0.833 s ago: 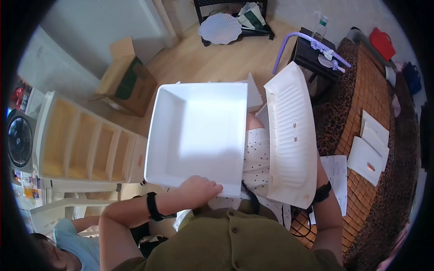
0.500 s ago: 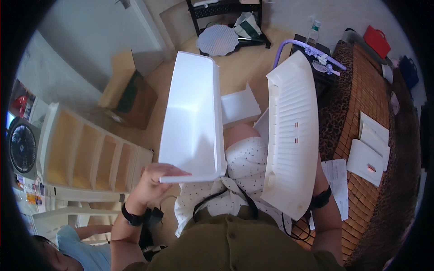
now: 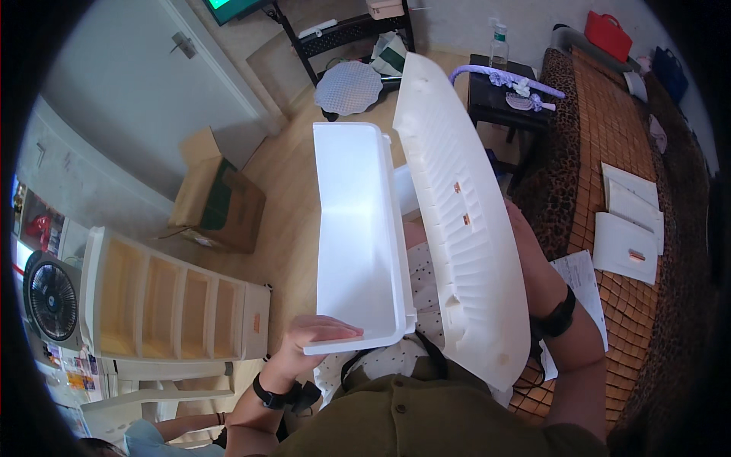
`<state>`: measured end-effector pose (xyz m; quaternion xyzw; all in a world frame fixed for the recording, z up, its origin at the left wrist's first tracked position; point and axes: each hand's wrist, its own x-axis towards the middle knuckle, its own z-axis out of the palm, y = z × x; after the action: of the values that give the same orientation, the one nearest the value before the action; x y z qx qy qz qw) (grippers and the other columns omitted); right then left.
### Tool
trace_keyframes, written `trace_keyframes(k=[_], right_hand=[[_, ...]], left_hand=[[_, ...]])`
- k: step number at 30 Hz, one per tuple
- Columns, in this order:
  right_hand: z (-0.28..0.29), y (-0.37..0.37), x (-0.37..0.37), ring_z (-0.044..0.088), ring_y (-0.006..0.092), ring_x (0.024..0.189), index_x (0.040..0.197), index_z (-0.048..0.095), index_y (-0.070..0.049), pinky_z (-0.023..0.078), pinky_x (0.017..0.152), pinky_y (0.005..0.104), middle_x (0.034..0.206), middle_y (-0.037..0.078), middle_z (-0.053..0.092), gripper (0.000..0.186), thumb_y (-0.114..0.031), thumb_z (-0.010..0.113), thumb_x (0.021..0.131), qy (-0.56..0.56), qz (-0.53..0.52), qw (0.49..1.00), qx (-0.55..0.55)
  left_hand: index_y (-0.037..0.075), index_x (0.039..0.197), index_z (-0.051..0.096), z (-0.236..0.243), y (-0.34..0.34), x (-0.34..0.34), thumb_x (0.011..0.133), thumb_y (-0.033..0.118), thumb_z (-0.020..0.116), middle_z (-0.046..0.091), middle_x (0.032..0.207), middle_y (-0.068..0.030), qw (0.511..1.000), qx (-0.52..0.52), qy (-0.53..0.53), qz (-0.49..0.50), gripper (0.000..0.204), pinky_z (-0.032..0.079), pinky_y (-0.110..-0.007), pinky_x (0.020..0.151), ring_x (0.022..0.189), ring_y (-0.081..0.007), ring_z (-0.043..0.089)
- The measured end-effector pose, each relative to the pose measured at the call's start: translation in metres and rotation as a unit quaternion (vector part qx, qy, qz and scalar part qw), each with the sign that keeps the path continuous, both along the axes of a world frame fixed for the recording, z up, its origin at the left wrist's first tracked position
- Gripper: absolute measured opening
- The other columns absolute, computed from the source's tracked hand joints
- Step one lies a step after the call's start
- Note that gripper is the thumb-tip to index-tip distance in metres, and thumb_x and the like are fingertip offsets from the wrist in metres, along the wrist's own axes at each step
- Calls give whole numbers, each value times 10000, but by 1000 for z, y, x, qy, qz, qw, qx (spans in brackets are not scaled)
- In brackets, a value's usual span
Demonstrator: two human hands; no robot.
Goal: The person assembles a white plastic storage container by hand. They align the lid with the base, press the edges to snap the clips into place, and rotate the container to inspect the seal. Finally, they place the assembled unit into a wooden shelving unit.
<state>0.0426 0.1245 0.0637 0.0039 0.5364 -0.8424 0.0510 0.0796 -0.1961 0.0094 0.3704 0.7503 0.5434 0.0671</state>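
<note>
My left hand (image 3: 320,339) is closed on the near edge of a white plastic drawer (image 3: 354,244), its open side turned up. The drawer is held tilted in front of my lap. Just to its right stands a long, curved cream plastic panel (image 3: 476,259), with ribs and two small orange slots along its middle. My right hand (image 3: 518,228) supports this panel from its far right side. Most of the right fingers are hidden behind the panel. Between drawer and panel, part of another white plastic piece (image 3: 406,186) shows.
A cream drawer frame (image 3: 171,354) with several compartments lies at left, beside a fan (image 3: 52,295) and a cardboard box (image 3: 217,202). A person in light blue (image 3: 164,442) is at lower left. A black stool (image 3: 495,99) and a mat-covered seat with papers (image 3: 624,244) are at right.
My view has shifted. The panel has tilted and come closer to the drawer, covering more of the white piece between them. Both hands keep their holds.
</note>
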Motion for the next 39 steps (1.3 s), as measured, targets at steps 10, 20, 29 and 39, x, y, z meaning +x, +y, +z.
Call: trace_keyframes(k=[10, 20, 29, 39], right_hand=[[11, -13, -9, 612, 62, 793, 1163, 562, -20, 514, 673, 219, 962, 25, 638, 294, -228, 447, 990, -29, -9, 999, 22], [-8, -15, -26, 540, 32, 672, 1135, 577, -28, 450, 585, 186, 847, -15, 604, 261, -199, 458, 979, -35, 16, 999, -11], [3, -20, -27, 551, 28, 672, 1119, 576, -21, 455, 597, 182, 838, -15, 613, 275, -232, 476, 974, -67, 8, 998, -3], [18, -18, -23, 592, 47, 748, 1117, 582, -8, 490, 663, 207, 897, 17, 634, 277, -214, 493, 955, -65, 4, 996, 63]], left_hand=[[1, 971, 673, -4, 0, 1, 751, 30, 644, 696, 947, -171, 1000, 17, -6, -18, 224, 543, -363, 763, 870, -314, 685], [14, 938, 680, -8, 0, -1, 776, 93, 689, 702, 928, -150, 999, 33, 3, -21, 182, 547, -351, 724, 851, -294, 691], [12, 963, 675, -10, -1, -2, 780, 96, 691, 698, 954, -147, 999, 36, 11, -29, 202, 541, -349, 722, 845, -292, 687], [23, 993, 673, -10, -1, -2, 792, 109, 681, 700, 957, -131, 999, 20, 21, -43, 219, 536, -340, 705, 839, -283, 686]])
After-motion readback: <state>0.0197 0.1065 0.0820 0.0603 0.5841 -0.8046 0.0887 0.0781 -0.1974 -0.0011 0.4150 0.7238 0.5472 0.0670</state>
